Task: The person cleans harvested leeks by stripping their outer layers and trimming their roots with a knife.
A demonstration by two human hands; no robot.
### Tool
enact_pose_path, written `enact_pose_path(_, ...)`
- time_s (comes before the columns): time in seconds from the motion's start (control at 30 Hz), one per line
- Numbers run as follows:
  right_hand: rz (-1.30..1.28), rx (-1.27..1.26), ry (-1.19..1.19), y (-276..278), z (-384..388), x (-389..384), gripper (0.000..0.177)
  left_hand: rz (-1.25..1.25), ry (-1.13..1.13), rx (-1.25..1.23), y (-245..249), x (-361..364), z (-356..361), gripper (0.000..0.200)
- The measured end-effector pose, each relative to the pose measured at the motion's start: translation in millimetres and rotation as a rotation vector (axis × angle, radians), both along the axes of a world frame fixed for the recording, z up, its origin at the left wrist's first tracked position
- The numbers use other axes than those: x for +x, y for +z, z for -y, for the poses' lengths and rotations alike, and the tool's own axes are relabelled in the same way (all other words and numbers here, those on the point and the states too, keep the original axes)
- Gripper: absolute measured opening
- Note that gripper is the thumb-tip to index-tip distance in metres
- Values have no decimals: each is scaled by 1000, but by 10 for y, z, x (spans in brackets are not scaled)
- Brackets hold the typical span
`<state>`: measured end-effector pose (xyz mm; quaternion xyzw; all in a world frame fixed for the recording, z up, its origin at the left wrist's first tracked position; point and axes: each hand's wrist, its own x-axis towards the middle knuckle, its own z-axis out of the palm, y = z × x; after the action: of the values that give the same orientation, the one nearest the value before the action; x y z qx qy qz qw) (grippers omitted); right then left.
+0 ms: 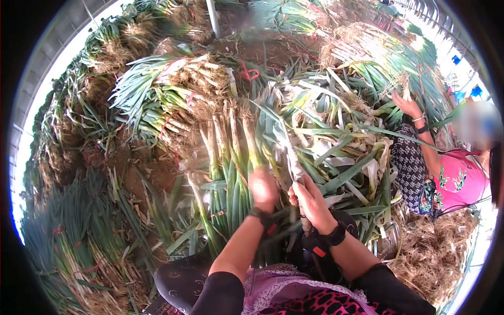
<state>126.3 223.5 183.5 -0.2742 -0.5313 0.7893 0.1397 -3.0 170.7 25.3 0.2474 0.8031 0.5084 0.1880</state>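
Observation:
My right hand (313, 202) is closed round the lower part of a green onion (292, 157). Its pale stalk, with whitish outer skin, slants up and away from my fist toward the leaf pile. My left hand (264, 188) is smeared by motion, so its fingers do not show clearly. It overlaps the row of green onions (231, 163) lying in front of me, roots away from me and green leaves toward my lap. Just beyond my right hand spreads a heap of stripped leaves and pale skins (336, 136).
Tied bundles of green onions (184, 89) lie beyond and to the left, some with red ties (249, 72). A co-worker in a pink top (462, 178) sits at the right, one hand (407, 105) raised. Dry brown roots (430, 262) are heaped at lower right.

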Motion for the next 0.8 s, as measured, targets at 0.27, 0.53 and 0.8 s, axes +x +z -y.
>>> enact_pose_path(0.27,24,133,32,-112,-43,-111,41,-245,96,-893,-74,-392,-206,44)
enact_pose_path(0.53,-2,160,44,-167,-90,7,29,288,36,-266,26,-610,934,40)
enact_pose_path(0.8,28,316,117,-183,91,157,38,826,81,507,511,-521,1552,53)
